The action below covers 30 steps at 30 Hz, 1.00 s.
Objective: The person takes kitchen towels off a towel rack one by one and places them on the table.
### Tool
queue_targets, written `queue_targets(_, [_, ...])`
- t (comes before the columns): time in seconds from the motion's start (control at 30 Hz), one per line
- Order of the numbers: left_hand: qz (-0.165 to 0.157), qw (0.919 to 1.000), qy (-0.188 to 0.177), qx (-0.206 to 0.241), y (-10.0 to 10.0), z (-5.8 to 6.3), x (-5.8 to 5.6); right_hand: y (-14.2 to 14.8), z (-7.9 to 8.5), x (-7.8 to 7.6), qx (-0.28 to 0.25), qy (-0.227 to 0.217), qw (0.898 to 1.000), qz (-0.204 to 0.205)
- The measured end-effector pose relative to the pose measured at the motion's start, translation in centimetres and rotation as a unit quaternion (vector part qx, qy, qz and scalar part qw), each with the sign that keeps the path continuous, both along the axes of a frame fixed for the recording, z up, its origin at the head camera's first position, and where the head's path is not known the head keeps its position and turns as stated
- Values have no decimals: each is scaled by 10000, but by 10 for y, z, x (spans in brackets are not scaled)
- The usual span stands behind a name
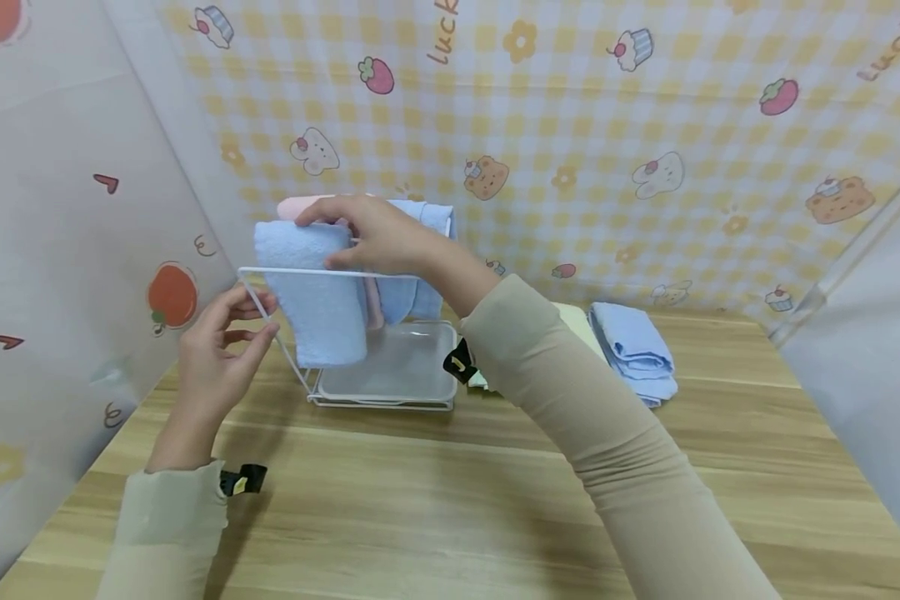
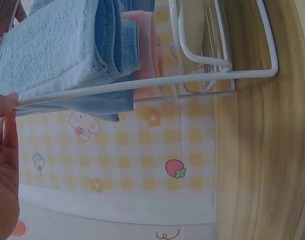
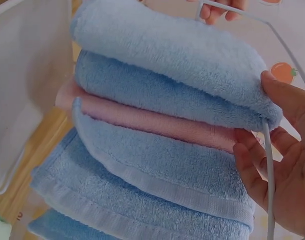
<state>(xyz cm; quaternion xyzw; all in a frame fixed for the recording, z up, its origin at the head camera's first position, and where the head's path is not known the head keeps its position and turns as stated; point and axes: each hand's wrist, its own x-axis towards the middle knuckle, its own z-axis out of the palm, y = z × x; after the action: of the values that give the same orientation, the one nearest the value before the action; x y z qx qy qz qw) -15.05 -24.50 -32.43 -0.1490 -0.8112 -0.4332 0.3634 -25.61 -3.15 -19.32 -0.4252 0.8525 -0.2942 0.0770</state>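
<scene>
A white wire rack stands on the table, with folded towels hung over its upper bars. My left hand pinches the rack's left side bar between thumb and fingers. A light blue towel hangs at the front of the rack. My right hand grips that towel's upper edge, the thumb on its near face and the fingers behind, as the right wrist view shows. Behind it hang a pink towel and further blue towels.
A translucent tray sits in the rack's base. To the right, partly behind the right sleeve, lie a folded blue cloth and a pale yellow cloth. A checked curtain backs the wooden table.
</scene>
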Motion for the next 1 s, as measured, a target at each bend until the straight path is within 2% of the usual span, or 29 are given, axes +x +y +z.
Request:
queue_targets(0.3, [19, 10000, -55, -52, 0, 1, -2, 2, -2, 1, -46, 140, 9994, -320])
queue_targets(0.47, [11, 10000, -25, -48, 0, 1, -4, 3, -2, 0, -130, 559, 9977, -372])
queue_targets(0.63, [12, 10000, 18, -24, 0, 1, -3, 4, -1, 2, -298, 971, 9944, -300])
queue_targets(1.0, [6, 9999, -101, -17, 3, -1, -1, 13, -9, 3, -889, 1104, 9899, -79])
